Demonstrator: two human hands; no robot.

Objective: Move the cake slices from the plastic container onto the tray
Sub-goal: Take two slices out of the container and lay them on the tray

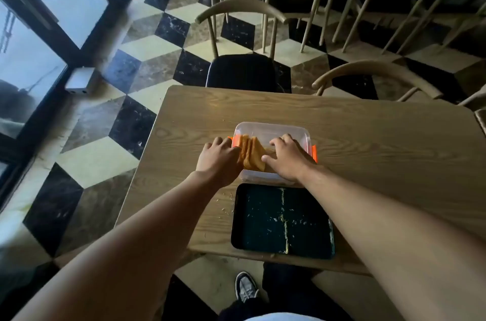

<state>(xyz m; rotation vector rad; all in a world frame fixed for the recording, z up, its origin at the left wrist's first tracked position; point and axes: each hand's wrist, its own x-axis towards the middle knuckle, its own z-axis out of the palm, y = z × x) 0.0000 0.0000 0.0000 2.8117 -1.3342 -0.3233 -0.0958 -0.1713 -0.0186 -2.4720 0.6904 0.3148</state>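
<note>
A clear plastic container (265, 129) with orange clips stands at the middle of the wooden table. Several golden-brown cake slices (253, 153) stand on edge in its left half. My left hand (219, 160) rests against the container's left side, by the orange clip, touching the outermost slice. Inside the container, my right hand (288, 160) lies palm down with its fingers spread, to the right of the slices. A black tray (282, 220) with crumbs lies just in front of the container, near the table's front edge, and holds no slices.
The wooden table (368, 152) has bare surface on the right and at the back. Crumbs lie left of the tray. A chair with a dark seat (244, 73) stands at the far side, another chair (378, 76) at the back right. The floor is checkered.
</note>
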